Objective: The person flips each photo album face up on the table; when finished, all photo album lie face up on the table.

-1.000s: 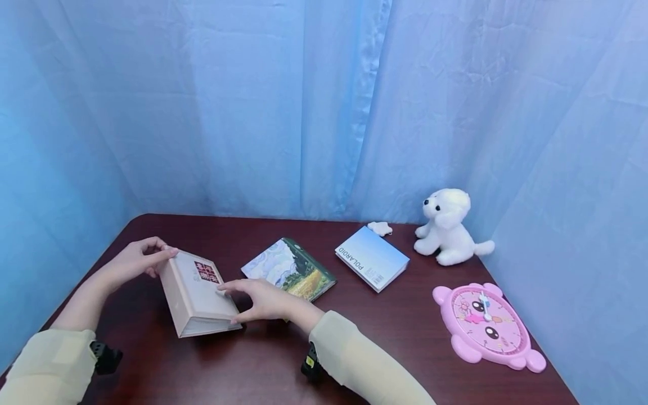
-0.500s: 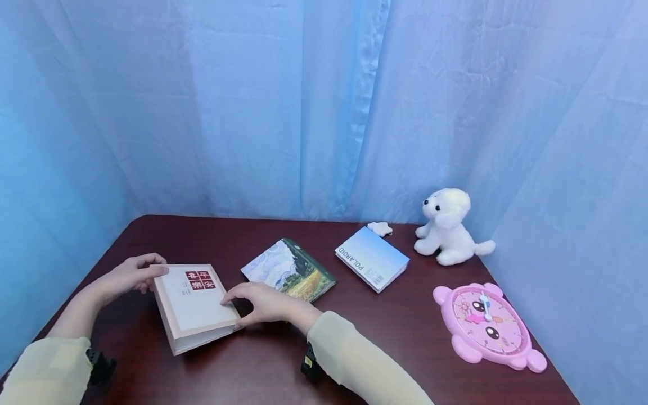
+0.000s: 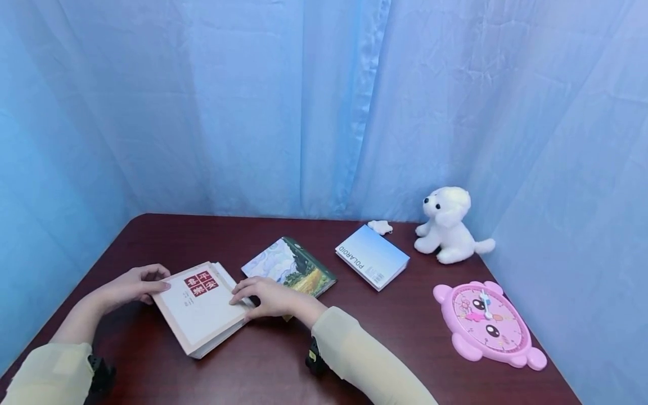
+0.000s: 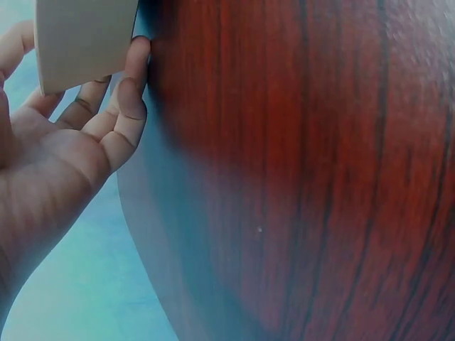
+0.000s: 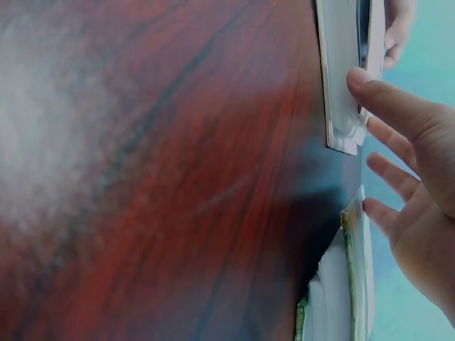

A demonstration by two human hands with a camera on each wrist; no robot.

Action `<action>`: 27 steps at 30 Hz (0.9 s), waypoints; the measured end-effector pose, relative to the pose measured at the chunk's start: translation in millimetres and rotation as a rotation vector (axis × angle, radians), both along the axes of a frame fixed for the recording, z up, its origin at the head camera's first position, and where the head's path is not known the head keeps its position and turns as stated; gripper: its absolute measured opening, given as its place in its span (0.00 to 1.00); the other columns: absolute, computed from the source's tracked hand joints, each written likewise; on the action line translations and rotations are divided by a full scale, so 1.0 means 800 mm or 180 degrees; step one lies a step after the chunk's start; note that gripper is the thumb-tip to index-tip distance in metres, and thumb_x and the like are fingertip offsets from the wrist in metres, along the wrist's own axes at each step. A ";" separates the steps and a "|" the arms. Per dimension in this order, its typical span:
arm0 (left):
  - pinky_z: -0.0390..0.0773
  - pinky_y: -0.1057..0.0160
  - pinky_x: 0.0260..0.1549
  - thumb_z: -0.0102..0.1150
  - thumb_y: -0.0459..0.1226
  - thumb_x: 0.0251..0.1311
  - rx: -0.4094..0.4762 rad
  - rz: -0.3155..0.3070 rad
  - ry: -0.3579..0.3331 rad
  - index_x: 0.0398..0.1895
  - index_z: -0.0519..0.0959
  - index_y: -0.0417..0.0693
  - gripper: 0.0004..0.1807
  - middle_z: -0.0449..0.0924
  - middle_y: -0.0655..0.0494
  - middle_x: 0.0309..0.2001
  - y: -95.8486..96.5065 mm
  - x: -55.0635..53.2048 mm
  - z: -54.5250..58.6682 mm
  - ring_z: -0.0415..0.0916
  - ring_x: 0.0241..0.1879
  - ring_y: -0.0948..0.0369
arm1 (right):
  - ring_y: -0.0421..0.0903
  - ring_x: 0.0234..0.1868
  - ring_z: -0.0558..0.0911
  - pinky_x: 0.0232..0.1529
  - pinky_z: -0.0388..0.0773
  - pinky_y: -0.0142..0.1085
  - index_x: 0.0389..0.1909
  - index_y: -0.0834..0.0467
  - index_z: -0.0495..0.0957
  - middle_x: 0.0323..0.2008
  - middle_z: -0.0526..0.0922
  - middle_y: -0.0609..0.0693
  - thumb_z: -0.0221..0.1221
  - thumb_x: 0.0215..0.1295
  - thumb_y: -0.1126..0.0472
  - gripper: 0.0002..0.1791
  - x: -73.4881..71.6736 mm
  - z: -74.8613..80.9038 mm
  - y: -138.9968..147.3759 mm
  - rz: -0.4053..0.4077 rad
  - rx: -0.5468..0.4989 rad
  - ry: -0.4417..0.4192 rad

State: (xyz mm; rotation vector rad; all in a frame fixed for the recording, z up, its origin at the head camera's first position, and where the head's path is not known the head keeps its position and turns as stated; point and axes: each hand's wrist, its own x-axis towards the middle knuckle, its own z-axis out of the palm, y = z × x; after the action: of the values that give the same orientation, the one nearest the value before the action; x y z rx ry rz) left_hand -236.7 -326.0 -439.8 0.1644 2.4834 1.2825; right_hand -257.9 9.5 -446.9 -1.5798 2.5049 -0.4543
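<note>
A thick white photo album with red square characters on its cover is at the left of the table, set askew. My left hand grips its left edge, thumb on the cover; in the left wrist view its fingers reach behind the pale spine. My right hand holds the opposite edge, fingers on the cover and thumb at the page side. The right wrist view has that thumb against the pages. Partly behind the right hand lies a book with a painted landscape cover.
A blue-and-white POLAROID album lies right of centre, a small white star-shaped item behind it. At the right are a white plush dog and a pink clock. Blue curtains surround the dark wooden table.
The white album has tipped flatter and turned counterclockwise, its near corner shifting toward me and rightward. My left hand has come down with it; my right hand has stayed at its edge, shifting slightly right.
</note>
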 end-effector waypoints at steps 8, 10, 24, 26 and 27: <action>0.74 0.59 0.33 0.59 0.45 0.60 -0.0287 -0.0087 0.0216 0.47 0.72 0.38 0.21 0.74 0.48 0.39 -0.003 0.004 0.001 0.72 0.35 0.57 | 0.39 0.63 0.69 0.63 0.60 0.25 0.55 0.47 0.79 0.55 0.79 0.43 0.66 0.57 0.51 0.23 -0.002 -0.001 0.000 -0.0028 0.0043 0.0027; 0.73 0.60 0.33 0.60 0.47 0.59 -0.0376 -0.0071 0.0210 0.47 0.72 0.40 0.21 0.75 0.50 0.39 -0.004 0.004 0.000 0.71 0.36 0.58 | 0.38 0.62 0.69 0.62 0.60 0.24 0.55 0.46 0.79 0.54 0.79 0.42 0.66 0.57 0.51 0.22 -0.002 -0.001 0.000 -0.0011 0.0040 0.0045; 0.72 0.63 0.26 0.62 0.39 0.56 -0.0302 -0.0270 -0.0154 0.41 0.73 0.35 0.17 0.72 0.51 0.29 -0.013 0.007 0.001 0.69 0.27 0.60 | 0.38 0.66 0.65 0.66 0.56 0.25 0.55 0.44 0.79 0.61 0.74 0.44 0.64 0.59 0.51 0.21 0.002 -0.003 0.000 0.0039 0.0123 -0.0053; 0.71 0.64 0.25 0.63 0.38 0.55 -0.0328 -0.0288 -0.0182 0.41 0.72 0.34 0.17 0.71 0.52 0.28 -0.013 0.007 0.003 0.68 0.26 0.60 | 0.39 0.67 0.65 0.67 0.55 0.26 0.55 0.44 0.79 0.61 0.73 0.44 0.63 0.60 0.51 0.21 0.002 -0.003 -0.001 0.0060 0.0136 -0.0035; 0.71 0.64 0.25 0.63 0.38 0.55 -0.0342 -0.0297 -0.0195 0.41 0.72 0.34 0.17 0.70 0.52 0.28 -0.013 0.007 0.004 0.68 0.27 0.60 | 0.39 0.67 0.64 0.67 0.54 0.27 0.56 0.43 0.78 0.62 0.73 0.44 0.62 0.61 0.50 0.20 0.001 -0.004 -0.001 0.0074 0.0140 -0.0030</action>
State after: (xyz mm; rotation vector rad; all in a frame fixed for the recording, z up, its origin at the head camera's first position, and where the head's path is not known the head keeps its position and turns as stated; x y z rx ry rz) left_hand -231.4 -336.3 -436.6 0.2086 2.4549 1.0976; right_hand -256.9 8.3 -449.7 -1.5852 2.4696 -0.4000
